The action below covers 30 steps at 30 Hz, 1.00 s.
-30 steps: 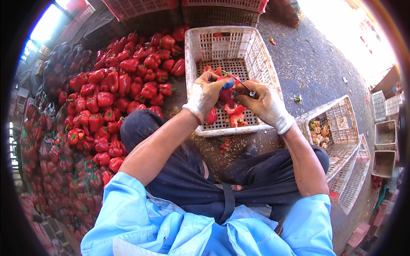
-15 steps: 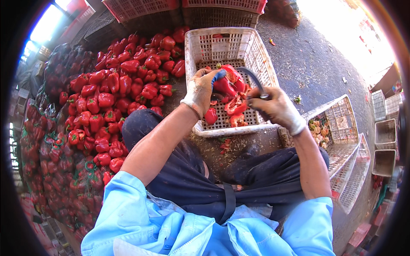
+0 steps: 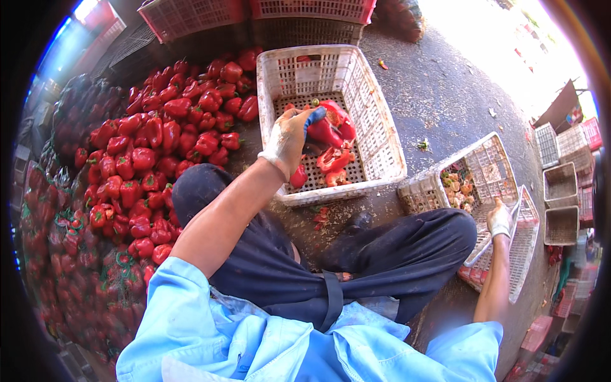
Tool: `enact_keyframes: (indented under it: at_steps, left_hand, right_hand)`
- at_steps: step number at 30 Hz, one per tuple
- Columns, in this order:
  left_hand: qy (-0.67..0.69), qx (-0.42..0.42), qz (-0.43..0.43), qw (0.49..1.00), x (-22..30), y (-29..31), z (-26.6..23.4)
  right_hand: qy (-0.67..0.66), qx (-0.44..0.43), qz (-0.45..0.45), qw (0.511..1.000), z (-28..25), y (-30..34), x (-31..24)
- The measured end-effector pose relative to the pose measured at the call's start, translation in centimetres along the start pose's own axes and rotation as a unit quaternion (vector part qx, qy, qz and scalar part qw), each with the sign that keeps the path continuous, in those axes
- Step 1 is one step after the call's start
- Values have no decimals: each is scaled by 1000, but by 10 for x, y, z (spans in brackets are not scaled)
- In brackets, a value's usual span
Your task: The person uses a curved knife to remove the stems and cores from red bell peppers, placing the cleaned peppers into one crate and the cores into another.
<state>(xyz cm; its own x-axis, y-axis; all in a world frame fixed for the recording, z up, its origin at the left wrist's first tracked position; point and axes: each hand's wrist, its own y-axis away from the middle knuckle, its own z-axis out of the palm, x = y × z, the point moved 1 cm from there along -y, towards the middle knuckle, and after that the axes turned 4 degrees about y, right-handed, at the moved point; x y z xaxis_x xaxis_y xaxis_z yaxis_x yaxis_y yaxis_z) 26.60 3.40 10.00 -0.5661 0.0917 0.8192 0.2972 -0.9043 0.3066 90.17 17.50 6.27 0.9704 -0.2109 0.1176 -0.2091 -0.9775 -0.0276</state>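
Here, the pile of red peppers spreads over the ground on the person's left, within easy reach of the seated legs, with bagged peppers further out along the left edge. Straight ahead sits the white crate, its open top toward the person, so cut pieces can drop in; a few lie on its floor. A smaller basket rests tilted at the right knee, holding what look like stems and scraps. The left hand, gloved, hangs over the crate's near left corner, fingers closed around a blue-handled tool, probably a knife; the blade is hidden. The right hand, also gloved, rests on the basket's lower rim; whether it grips the rim or just rests there I cannot tell. Bits of pepper litter the ground before the crate. Empty crates stand far right, out of the way.
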Motion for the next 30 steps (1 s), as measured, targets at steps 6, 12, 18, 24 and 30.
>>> enact_keyframes:
  at_steps: [6, 12, 18, 24, 30]
  left_hand:
    - [-22, 5, 2, 1000, 3, -2, -2]
    - [-131, 1, 101, 986, 9, 10, 10]
    - [-223, -42, 228, 947, 7, 18, 12]
    - [-310, -57, 329, 890, 9, 20, 6]
    - [-397, -70, 419, 814, 14, 23, 4]
  right_hand:
    - [-37, 51, -97, 993, -27, -10, -49]
    - [-345, -88, -270, 895, -123, 81, -229]
    - [-495, -235, -327, 770, -142, 164, -360]
    - [-560, -184, -349, 729, -132, 179, -408]
    - [-561, -258, -307, 724, -149, 186, -414]
